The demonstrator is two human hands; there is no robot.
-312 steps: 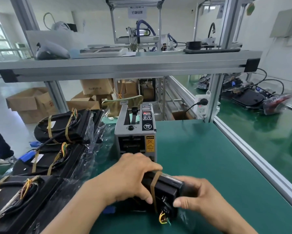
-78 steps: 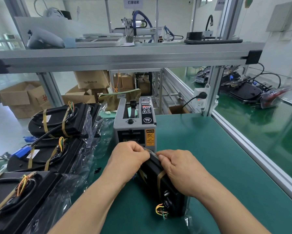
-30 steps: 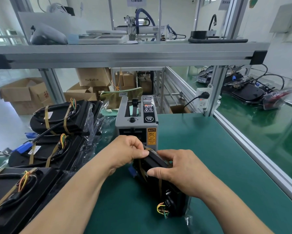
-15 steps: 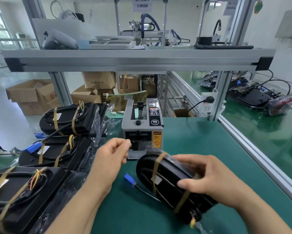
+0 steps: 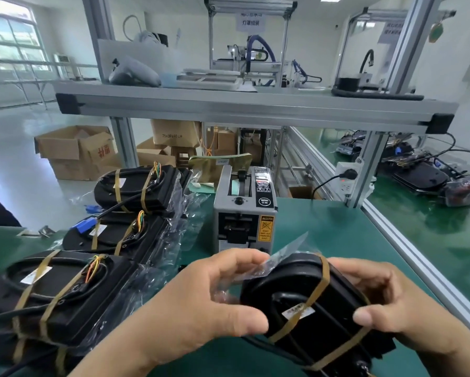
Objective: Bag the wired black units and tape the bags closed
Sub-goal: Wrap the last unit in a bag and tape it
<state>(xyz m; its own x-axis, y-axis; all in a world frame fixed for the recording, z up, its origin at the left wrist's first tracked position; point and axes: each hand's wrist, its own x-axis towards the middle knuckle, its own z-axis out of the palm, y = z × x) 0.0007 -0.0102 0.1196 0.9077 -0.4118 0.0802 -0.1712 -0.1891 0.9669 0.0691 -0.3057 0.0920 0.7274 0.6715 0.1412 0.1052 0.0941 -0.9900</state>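
Raised nearer over the green bench (image 5: 326, 227), the black unit (image 5: 304, 295) sits before the tape dispenser (image 5: 244, 210), long axis running far-left to near-right, rounded end far-left. Right hand (image 5: 391, 303) wraps its right side; left hand (image 5: 201, 303) pinches clear bag film (image 5: 288, 248) at the rounded end.

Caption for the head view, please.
The right hand grips a banded black unit while the left hand holds its clear bag, near the tape dispenser.

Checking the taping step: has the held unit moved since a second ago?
Yes. The unit has drawn back from the tape dispenser, toward the person and rightward.
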